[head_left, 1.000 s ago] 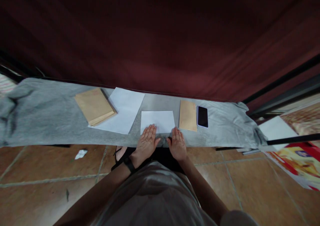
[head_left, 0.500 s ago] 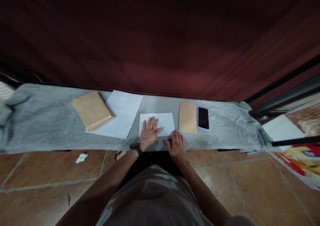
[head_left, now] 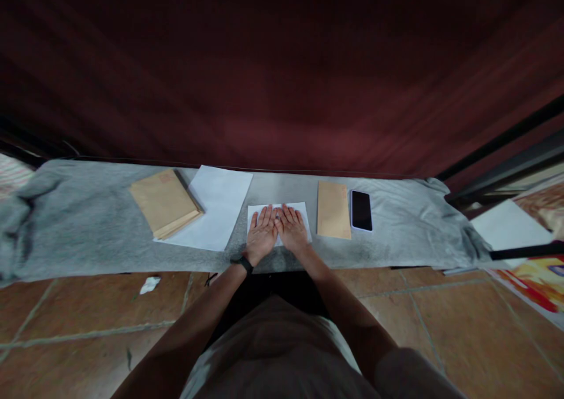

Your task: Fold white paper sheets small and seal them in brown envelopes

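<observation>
White paper [head_left: 302,208] lay lengthwise left to right directly beneath left hand [head_left: 261,234] and right hand [head_left: 291,227], fingers outstretched, palms down, gripping nothing.

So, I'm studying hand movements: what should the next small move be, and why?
Perhaps slide the bare right hand outward along the small, white, rectangular paper: it rests flat beside the bare left hand near the middle, leaving the paper's right edge uncovered.

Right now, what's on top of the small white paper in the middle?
The left hand and right hand, both palms down. White paper shows around them; the part they cover can't be seen.
</observation>
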Tool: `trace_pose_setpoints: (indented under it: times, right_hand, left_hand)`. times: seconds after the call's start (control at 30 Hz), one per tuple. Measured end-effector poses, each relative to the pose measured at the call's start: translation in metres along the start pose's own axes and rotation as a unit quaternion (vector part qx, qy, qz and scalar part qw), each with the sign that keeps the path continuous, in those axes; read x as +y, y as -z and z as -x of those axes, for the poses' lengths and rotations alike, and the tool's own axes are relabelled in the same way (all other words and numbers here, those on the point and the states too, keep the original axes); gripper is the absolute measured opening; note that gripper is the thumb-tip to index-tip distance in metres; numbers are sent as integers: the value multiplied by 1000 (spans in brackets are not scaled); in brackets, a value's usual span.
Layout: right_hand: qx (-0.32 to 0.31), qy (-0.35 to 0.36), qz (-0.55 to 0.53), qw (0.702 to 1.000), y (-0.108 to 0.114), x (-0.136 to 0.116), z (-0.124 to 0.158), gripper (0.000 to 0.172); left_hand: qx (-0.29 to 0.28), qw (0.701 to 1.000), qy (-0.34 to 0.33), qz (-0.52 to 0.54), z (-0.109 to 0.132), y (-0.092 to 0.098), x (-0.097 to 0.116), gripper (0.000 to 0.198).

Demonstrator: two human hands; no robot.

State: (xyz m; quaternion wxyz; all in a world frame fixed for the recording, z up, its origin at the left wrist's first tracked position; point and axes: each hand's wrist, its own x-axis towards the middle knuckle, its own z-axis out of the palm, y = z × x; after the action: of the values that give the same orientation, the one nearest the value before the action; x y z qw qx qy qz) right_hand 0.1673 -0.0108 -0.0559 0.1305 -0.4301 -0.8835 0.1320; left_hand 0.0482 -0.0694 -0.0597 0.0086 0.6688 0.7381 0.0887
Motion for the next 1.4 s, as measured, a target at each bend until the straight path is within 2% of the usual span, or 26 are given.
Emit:
trace_pose_setpoints:
  times: [0.17,0.57,0.7,0.87,0.97,1.2,1.4]
  right_hand:
    - [10,-21,28,999,-6,6,-1,50]
    - [94,-46,56,993,-13,29,9,60]
    - [86,-51,64,993,-11,27,9,60]
    - [79,-57,63,993,-4,24,10,58]
    - [73,-79,52,993,1,19,21,55]
    - [20,-174,45,983,23,12,58,61]
    - [21,-188,65,980,38,10,55,56]
  left_hand:
    - [1,1000,15,-4,-6,-1,-7,59]
    - [25,998,65,8,-5,1,-22,63]
    - [28,997,67,18,3,5,-21,63]
    - [30,999,25,14,33,6,-13,63]
    - [20,1000,15,7,46,7,-9,63]
    - [24,999,22,5,47,10,-7,63]
    - [26,999,27,5,48,9,-6,63]
